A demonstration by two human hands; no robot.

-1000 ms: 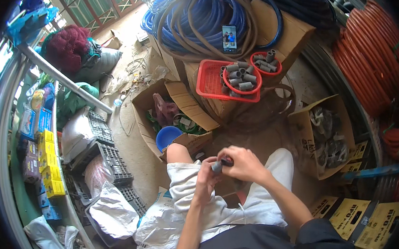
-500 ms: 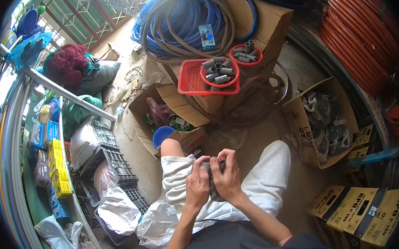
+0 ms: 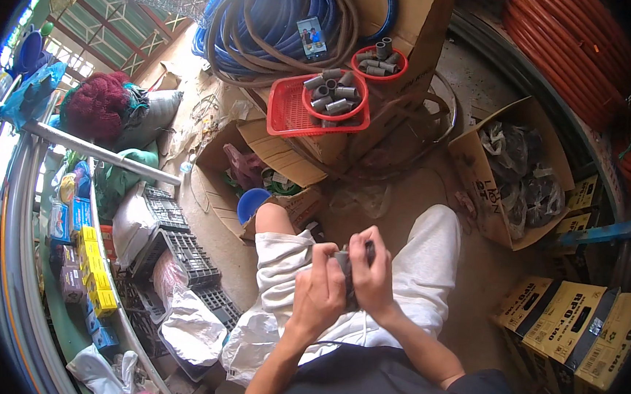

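My left hand (image 3: 319, 291) and my right hand (image 3: 374, 280) are raised together above my lap, fingers bent and closed. Between them they grip a dark grey bundle (image 3: 352, 300), with a small rounded dark end poking out by the right fingertips. Most of it is covered by my fingers, so whether it is a bag or a pipe fitting cannot be made out. Ahead of my knees, a round red basket (image 3: 367, 98) of short grey pipe couplings (image 3: 346, 93) rests on a flat red tray (image 3: 280, 114). A second round red basket (image 3: 404, 65) holds more couplings.
Coiled blue hose (image 3: 229, 22) lies behind the baskets, with a phone (image 3: 312, 37) in front. An open carton (image 3: 472, 160) of bagged dark parts stands right. Another carton (image 3: 218, 183), holding a blue bowl (image 3: 253, 205), is left. Black crates (image 3: 190, 258) and a metal rail (image 3: 106, 153) line the left.
Both hands have shifted their grip on the grey bundle; the right fingers now curl higher and a rounded end shows beside them. The view has tilted slightly, shifting the surroundings.
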